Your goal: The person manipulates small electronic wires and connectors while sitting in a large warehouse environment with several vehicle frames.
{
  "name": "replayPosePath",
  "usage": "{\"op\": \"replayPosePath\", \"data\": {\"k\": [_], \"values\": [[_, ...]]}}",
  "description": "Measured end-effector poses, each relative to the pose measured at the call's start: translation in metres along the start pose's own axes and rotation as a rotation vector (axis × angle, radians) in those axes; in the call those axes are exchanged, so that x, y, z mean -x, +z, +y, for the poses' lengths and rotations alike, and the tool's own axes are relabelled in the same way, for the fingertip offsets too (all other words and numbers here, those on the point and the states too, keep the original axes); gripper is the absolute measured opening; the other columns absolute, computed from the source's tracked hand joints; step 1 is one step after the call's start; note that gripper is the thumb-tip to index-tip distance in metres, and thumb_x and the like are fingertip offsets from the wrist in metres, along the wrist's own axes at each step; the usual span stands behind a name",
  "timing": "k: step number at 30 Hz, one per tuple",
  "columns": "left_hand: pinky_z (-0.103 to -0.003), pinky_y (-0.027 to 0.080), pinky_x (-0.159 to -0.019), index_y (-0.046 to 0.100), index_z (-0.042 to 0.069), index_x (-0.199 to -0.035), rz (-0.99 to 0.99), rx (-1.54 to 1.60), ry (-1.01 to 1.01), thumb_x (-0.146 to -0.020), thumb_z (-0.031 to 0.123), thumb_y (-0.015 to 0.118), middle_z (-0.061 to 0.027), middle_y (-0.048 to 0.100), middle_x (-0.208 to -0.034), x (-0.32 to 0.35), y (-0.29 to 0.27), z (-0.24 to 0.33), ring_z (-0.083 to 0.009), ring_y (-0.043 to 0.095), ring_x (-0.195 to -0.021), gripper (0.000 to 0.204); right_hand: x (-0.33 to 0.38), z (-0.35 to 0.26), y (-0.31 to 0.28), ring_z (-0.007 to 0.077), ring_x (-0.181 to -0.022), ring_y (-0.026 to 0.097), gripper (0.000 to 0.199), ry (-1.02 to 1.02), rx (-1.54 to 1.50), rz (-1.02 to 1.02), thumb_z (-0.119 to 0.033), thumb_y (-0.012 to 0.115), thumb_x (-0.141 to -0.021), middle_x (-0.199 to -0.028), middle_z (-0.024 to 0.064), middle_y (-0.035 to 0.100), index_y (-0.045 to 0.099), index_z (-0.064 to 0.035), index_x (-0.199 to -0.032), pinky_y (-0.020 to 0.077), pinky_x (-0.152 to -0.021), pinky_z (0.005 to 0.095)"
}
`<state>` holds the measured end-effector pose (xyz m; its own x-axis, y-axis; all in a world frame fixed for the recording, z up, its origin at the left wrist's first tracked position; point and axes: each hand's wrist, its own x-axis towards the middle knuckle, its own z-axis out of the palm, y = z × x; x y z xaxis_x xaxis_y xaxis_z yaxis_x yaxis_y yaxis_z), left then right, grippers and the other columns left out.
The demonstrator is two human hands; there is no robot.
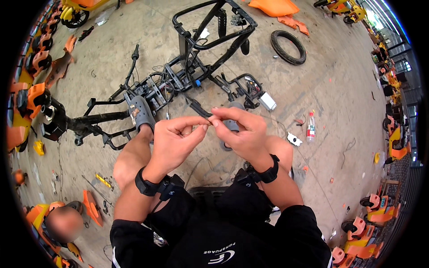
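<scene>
The right hand (241, 131) pinches the near end of a black strip (197, 107); the left hand's (176, 140) thumb and forefinger are closed beside it, their hold hidden. The strip points away between grey clogs (142, 114), toward a black scooter frame (100, 119).

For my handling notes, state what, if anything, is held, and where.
A slim black piece, pinched at its near end by the right hand; whether the left hand grips it too is unclear.
</scene>
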<state>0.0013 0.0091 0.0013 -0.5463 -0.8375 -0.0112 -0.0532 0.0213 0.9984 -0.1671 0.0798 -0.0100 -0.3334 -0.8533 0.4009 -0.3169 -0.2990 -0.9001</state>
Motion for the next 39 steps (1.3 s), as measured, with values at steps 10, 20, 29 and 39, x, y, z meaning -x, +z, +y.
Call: {"op": "replayPosePath", "data": {"k": [10, 20, 29, 39], "values": [[-0.024, 0.027, -0.043, 0.077, 0.004, -0.095, 0.015, -0.174, 0.097, -0.083, 0.006, 0.072, 0.0013, 0.04, -0.049, 0.001, 0.004, -0.004, -0.0022, 0.033, -0.047, 0.014, -0.006, -0.005, -0.002, 0.0216, -0.075, 0.068, 0.034, -0.233, 0.257, -0.072, 0.005, 0.075, -0.071, -0.083, 0.0092, 0.069, 0.07, -0.0028, -0.104, 0.0546, -0.066, 0.0308], [-0.029, 0.034, -0.043, 0.076, 0.005, -0.091, -0.07, -0.34, 0.27, -0.08, 0.008, 0.073, -0.009, 0.046, -0.05, 0.001, 0.0, -0.007, -0.0115, 0.038, -0.042, 0.011, 0.0, -0.007, 0.001, 0.021, -0.072, 0.064, 0.04, -0.112, 0.268, -0.215, 0.003, 0.072, -0.07, -0.079, 0.0068, 0.065, 0.068, -0.0051, -0.108, 0.0533, -0.066, 0.032], [-0.031, 0.037, -0.044, 0.076, 0.004, -0.092, -0.169, -0.388, 0.142, -0.082, 0.006, 0.07, -0.0106, 0.046, -0.051, 0.001, -0.008, 0.006, -0.0154, 0.04, -0.041, 0.012, -0.001, -0.002, 0.005, 0.0177, -0.066, 0.058, 0.049, -0.153, 0.186, -0.198, 0.008, 0.068, -0.068, -0.075, 0.0043, 0.059, 0.064, -0.0054, -0.115, 0.0513, -0.062, 0.0302], [-0.023, 0.021, -0.046, 0.076, 0.001, -0.094, -0.096, -0.183, 0.003, -0.085, 0.003, 0.071, 0.0094, 0.034, -0.052, 0.001, -0.017, 0.013, -0.0002, 0.027, -0.05, 0.01, 0.003, 0.005, -0.009, 0.0135, -0.065, 0.06, 0.046, 0.071, 0.046, -0.146, 0.005, 0.067, -0.071, -0.078, 0.0029, 0.063, 0.066, -0.0035, -0.116, 0.0528, -0.064, 0.0276]]}}
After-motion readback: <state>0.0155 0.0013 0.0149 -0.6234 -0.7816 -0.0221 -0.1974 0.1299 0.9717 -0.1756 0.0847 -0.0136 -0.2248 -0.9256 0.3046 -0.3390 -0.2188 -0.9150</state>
